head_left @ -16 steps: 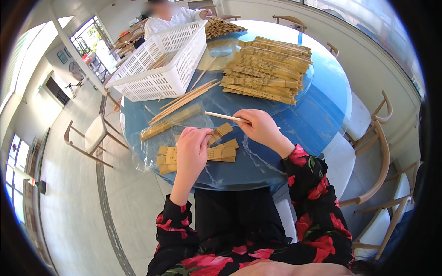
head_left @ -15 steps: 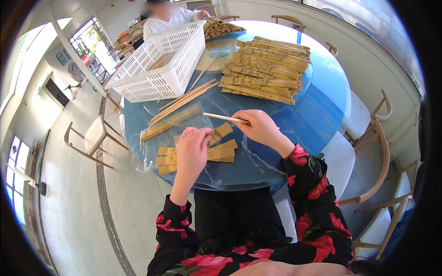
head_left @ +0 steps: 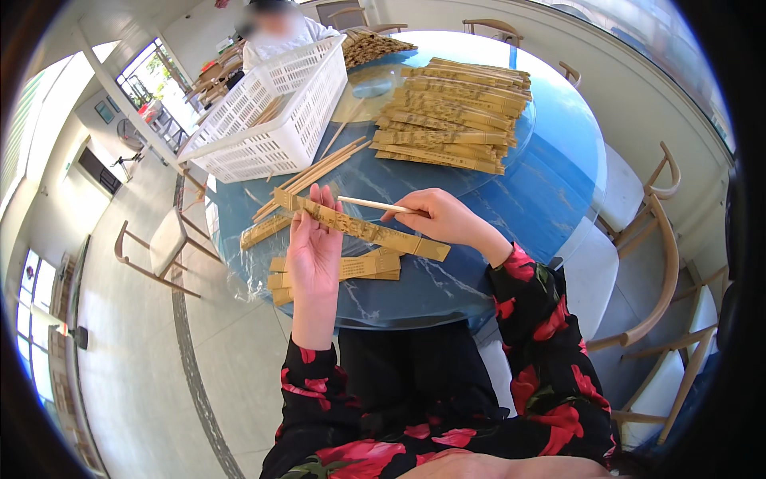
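Gold strip (head_left: 375, 232) swung right, inside table's near edge (head_left: 415, 322).

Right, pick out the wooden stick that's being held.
The pale stick in the right hand, its free end pointing left; the other sticks lie on the table or in the white basket.

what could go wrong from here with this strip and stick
The long gold strip is held near one end in the left hand, so its free end might bend. The pale stick in the right hand could crease it. The overlapping gold strips nearby might get nudged.
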Available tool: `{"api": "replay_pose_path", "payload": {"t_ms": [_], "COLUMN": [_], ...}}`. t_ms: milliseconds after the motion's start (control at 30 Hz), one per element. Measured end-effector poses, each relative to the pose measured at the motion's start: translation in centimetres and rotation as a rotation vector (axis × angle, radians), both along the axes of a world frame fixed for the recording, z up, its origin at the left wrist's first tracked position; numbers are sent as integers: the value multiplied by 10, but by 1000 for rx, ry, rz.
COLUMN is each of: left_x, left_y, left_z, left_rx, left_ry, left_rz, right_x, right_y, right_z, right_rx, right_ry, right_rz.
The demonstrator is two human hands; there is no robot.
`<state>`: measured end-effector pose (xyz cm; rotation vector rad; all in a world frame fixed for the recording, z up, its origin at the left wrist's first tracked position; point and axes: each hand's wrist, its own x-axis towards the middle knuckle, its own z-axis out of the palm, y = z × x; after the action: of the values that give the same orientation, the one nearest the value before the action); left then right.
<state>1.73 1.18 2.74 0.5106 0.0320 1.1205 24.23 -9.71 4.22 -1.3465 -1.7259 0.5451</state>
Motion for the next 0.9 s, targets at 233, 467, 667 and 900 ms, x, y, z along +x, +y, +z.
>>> {"api": "replay_pose_path", "payload": {"t_ms": [233,467,667,900], "left_x": [-4,-4,20,19], "left_y": [20,-2,-45,-53], "left_z": [-27,-17,-42,-53], "left_rx": [-76,0,244,111], "left_ry": [97,214,644,584], "left_rz": [210,197,-102,48], "right_x": [8,7,4,8], "right_y": [5,3,4,1], "right_z": [-9,-12,-10,-13], "right_rx": [-60,-139,-233,-331], "right_ry": [-47,36,127,293], "right_rz": [44,23,155,253]}}
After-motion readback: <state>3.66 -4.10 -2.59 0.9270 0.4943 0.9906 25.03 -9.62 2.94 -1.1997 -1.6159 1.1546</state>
